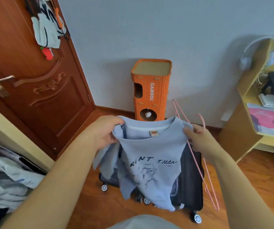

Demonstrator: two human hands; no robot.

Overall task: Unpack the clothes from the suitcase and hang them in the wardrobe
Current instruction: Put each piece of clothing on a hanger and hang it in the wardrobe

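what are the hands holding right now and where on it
Both hands hold the light blue T-shirt at its shoulders beside the collar: left hand, right hand, which also grips the pink hanger.

White letters reading "GAMBOL" run vertically down the orange cat house. The light blue T-shirt shows dark print reading "INT THAN", partly hidden by folds.

Both hands hold a light-blue T-shirt by its shoulders above the open suitcase; the right hand apparently also grips a pink hanger.
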